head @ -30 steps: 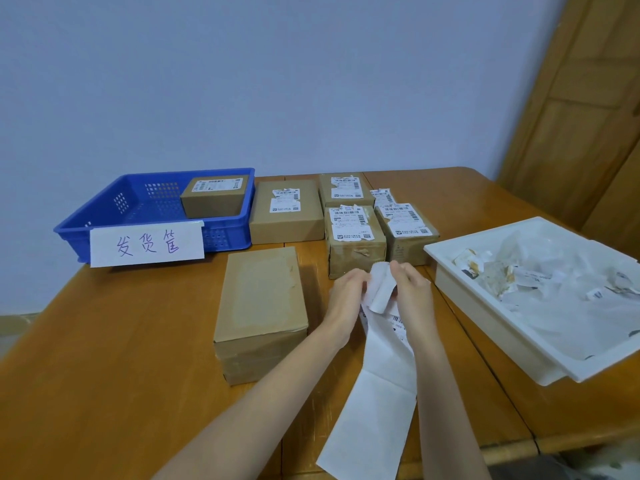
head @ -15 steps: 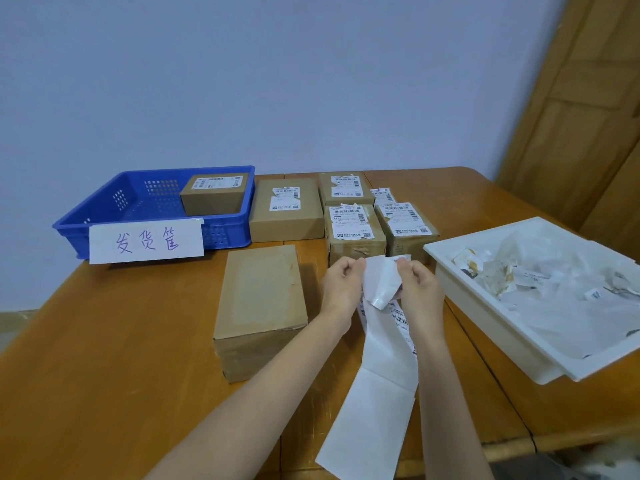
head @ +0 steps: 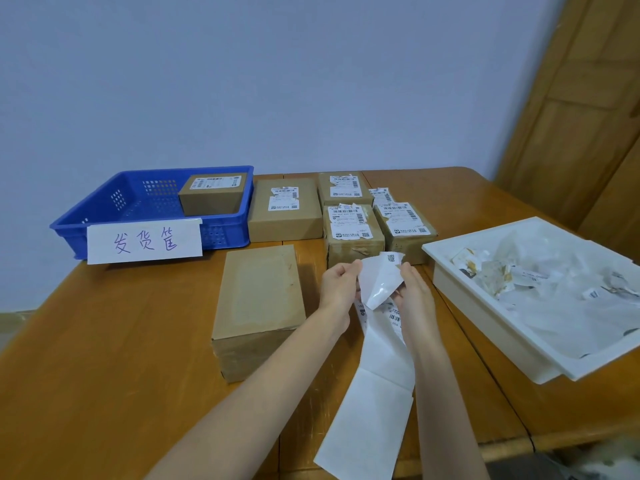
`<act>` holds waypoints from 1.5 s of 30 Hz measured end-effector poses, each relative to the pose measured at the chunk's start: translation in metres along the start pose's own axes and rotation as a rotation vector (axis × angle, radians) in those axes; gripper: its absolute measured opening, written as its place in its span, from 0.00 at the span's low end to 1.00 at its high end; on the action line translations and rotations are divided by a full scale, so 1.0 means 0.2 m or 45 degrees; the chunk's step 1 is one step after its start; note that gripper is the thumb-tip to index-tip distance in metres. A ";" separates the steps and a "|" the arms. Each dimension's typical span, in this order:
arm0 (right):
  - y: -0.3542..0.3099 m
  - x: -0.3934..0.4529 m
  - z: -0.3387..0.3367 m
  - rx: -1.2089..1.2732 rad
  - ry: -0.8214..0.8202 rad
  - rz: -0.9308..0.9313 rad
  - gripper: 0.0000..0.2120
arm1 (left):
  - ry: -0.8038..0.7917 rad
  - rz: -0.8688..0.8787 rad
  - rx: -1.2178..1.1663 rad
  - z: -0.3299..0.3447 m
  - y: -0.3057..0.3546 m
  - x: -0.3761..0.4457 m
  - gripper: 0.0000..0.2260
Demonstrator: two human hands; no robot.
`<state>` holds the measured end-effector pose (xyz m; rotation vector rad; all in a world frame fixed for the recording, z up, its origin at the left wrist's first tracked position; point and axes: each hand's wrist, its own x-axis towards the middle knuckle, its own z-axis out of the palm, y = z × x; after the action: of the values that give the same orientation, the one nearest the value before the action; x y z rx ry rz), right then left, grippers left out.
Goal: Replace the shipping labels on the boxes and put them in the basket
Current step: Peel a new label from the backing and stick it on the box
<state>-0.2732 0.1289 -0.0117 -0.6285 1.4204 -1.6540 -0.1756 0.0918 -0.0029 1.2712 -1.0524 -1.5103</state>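
At a wooden table (head: 104, 341), we see the left hand (head: 341, 289) and right hand (head: 414, 296) each pinching an edge of a white shipping label (head: 379, 282), curled partly away from its backing strip (head: 374, 403) (which trails toward the table's near edge). A bare cardboard box (head: 259, 299) lies just left of the hands. One labelled box (head: 214, 194) sits in the blue basket (head: 104, 216); four labelled boxes (head: 353, 233) stand behind, and a white tray (head: 485, 327) of paper scraps lies to the right.

Spot: sitting on the person's head.
Facing: looking forward and down at the table (head: 104, 341).
Nearness: seeing both hands close, wall far.
Views: showing just one.
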 end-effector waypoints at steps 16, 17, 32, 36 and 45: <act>0.02 -0.04 -0.05 -0.584 -0.131 -0.402 0.06 | 0.010 -0.036 -0.160 0.01 0.05 -0.04 0.19; 0.02 -0.04 -0.05 -0.604 -0.123 -0.429 0.07 | -0.010 -0.006 -0.051 0.01 0.04 -0.04 0.21; 0.01 -0.03 -0.06 -0.444 -0.058 -0.369 0.12 | -0.123 0.447 0.434 -0.03 0.02 -0.08 0.15; 0.01 -0.02 -0.10 -0.388 -0.108 -0.313 0.11 | -0.122 0.338 0.327 -0.03 0.02 -0.08 0.15; -0.04 0.00 -0.16 -0.219 -0.174 -0.171 0.12 | -0.253 0.123 -0.013 0.00 0.02 -0.05 0.10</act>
<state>-0.3006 0.1462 -0.0122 -0.9351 1.4569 -1.5689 -0.1735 0.1009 0.0037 1.0635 -1.2146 -1.5892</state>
